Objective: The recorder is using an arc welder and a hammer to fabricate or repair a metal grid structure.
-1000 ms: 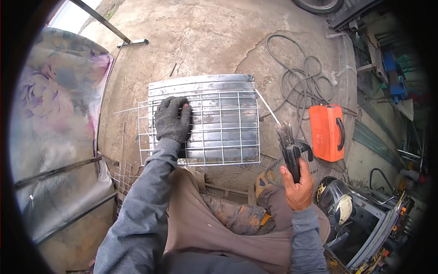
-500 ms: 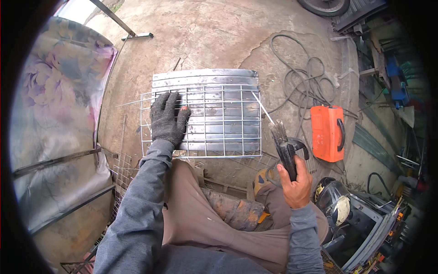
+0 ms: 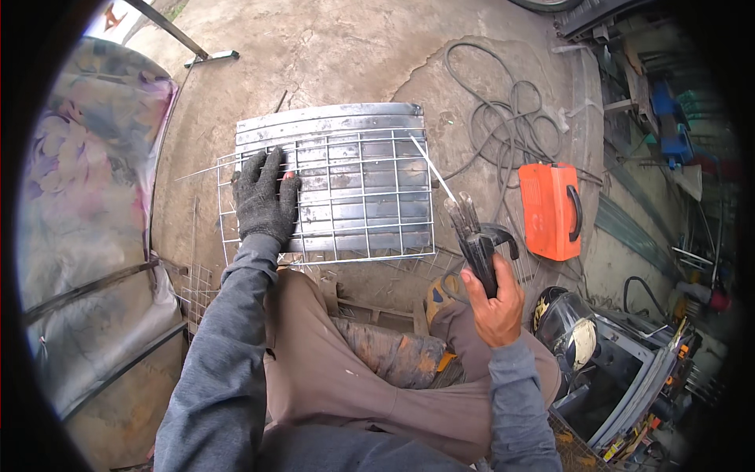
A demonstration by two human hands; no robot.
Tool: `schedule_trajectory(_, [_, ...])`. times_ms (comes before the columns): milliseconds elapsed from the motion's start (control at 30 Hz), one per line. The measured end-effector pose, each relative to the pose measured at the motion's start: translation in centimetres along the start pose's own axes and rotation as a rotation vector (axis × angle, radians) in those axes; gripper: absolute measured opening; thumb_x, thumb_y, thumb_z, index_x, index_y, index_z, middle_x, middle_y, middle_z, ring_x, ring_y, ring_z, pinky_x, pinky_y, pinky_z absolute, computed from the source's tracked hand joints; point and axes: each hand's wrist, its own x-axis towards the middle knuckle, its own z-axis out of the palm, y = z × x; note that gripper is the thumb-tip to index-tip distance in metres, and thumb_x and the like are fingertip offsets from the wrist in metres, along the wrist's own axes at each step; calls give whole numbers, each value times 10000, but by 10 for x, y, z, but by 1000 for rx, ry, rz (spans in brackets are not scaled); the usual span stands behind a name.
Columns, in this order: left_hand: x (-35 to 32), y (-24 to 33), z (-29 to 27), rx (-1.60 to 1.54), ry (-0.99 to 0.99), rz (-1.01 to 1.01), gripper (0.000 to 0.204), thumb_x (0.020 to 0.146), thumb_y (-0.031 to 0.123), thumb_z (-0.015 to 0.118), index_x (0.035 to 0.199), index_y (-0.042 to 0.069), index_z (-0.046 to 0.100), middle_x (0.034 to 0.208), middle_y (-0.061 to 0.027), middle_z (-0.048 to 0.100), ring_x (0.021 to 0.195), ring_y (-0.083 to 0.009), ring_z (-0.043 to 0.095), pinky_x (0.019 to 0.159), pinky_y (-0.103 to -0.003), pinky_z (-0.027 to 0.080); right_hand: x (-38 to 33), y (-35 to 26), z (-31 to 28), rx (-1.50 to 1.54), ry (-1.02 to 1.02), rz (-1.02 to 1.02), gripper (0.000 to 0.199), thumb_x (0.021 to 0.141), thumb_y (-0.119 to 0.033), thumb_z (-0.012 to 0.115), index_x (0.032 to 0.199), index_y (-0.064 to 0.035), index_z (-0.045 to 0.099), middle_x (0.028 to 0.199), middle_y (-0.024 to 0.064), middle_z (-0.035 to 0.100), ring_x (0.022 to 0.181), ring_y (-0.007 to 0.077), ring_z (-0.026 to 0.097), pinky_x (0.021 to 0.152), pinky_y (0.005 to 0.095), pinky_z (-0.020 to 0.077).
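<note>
Daylight is diffuse, washing out to white at 11 o'clock and leaving the clutter (image 3: 675, 141) at 3 o'clock dim. Pale glare marks the metal slats (image 3: 344, 206) near centre; fisheye distortion bends straight edges toward a black rim.

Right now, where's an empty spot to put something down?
The concrete floor beyond the metal slats, left of the coiled cable, is mostly bare. A narrower strip, between wire mesh and flowered sheet, has thin rods. Crowded: far right, past the orange box.
</note>
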Motion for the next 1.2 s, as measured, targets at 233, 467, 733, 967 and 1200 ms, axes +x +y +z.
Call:
schedule_trajectory(233, [1, -1, 2, 7, -11, -3, 546, 965, 399, 670, 1453, 171, 583, 1462, -160, 536, 1392, -338, 484, 1227, -559, 244, 1, 6, 0, 40, -16, 28, 490, 959, -179, 763, 1327, 88, 579, 1087, 202, 696, 946, 302, 710, 813, 385, 557])
schedule_trajectory(467, [0, -6, 2, 13, -12, -13, 571, 963, 395, 667, 1459, 138, 550, 1477, -155, 526, 1395, -330, 484, 1231, -553, 239, 6, 1, 4, 29, 14, -1, 486, 960, -186, 760, 1334, 72, 589, 1063, 188, 686, 918, 294, 694, 802, 381, 546])
schedule_trajectory(733, [1, -4, 3, 24, 2, -1, 568, 955, 386, 677, 1453, 137, 561, 1481, -150, 525, 1381, -348, 488, 1207, -529, 284, 9, 5, 11, 8, 21, -43, 491, 966, -227, 754, 1325, 71, 601, 1073, 207, 688, 934, 327, 701, 816, 390, 550])
schedule_trajectory(967, [2, -6, 4, 16, -4, -7, 570, 949, 403, 674, 1445, 141, 572, 1470, -148, 535, 1381, -330, 499, 1227, -541, 253, 10, 11, 16, -10, 0, -73, 502, 950, -229, 764, 1313, 78, 605, 1119, 240, 697, 987, 374, 715, 835, 418, 563])
schedule_trajectory(1200, [2, -7, 6, 24, 12, -8, 557, 950, 404, 674, 1433, 143, 584, 1459, -146, 547, 1375, -330, 507, 1225, -541, 256, 10, 9, 16, -25, -1, -85, 510, 942, -232, 770, 1310, 81, 605, 1125, 246, 700, 994, 400, 713, 842, 429, 566])
